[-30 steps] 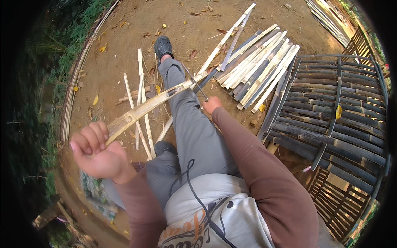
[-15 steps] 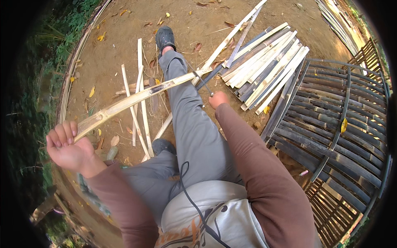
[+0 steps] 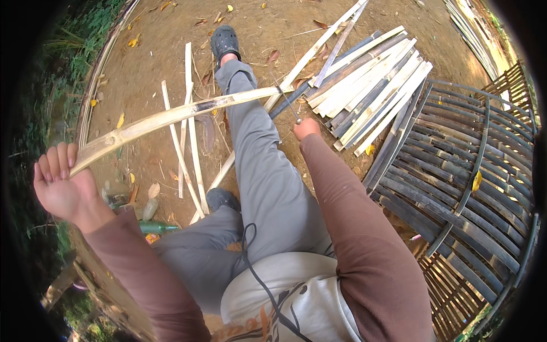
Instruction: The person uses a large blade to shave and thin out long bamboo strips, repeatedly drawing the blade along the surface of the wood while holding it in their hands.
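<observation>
My left hand (image 3: 69,181) is closed around the left end of a long, pale split-bamboo strip (image 3: 151,121). The strip slants up to the right, across my outstretched leg, with a dark patch midway. In my right hand (image 3: 307,129) is the handle of a thin-bladed knife (image 3: 289,102); most of the handle is hidden by my fingers. The blade crosses the strip close to its far right end. Beyond my right hand lies a fanned pile of bamboo slats (image 3: 364,85), some pale, some dark.
A dark bamboo-slat bench (image 3: 450,165) stands on the right. Several loose bamboo strips (image 3: 194,137) lie on the dirt left of my leg. A green bottle (image 3: 161,227) lies near my left knee. Greenery (image 3: 85,45) borders the ground at far left.
My left hand has moved left and a little up, drawing the strip with it. My right hand has shifted slightly up and right, still holding the knife across the strip.
</observation>
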Tool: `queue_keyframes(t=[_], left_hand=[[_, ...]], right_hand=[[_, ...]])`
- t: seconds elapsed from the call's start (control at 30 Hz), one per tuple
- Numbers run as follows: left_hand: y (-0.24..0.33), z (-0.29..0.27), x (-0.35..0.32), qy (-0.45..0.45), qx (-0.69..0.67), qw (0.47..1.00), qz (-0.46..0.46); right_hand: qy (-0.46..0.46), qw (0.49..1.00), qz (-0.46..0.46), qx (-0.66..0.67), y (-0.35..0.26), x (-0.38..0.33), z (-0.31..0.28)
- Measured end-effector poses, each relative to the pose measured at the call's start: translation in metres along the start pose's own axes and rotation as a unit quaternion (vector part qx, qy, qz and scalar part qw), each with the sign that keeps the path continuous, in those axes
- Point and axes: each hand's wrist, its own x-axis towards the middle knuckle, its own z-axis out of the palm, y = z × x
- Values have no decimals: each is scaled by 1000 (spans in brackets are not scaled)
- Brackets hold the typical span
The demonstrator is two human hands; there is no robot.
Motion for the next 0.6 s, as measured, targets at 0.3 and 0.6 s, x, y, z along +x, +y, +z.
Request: queue_keyframes(t=[0.3,0.6], left_hand=[[-11,23,-3,37,10,999,16],[128,0,16,163,5,978,129]], right_hand=[[-10,998,25,58,27,-32,15],[33,987,-111,113,100,-39,14]])
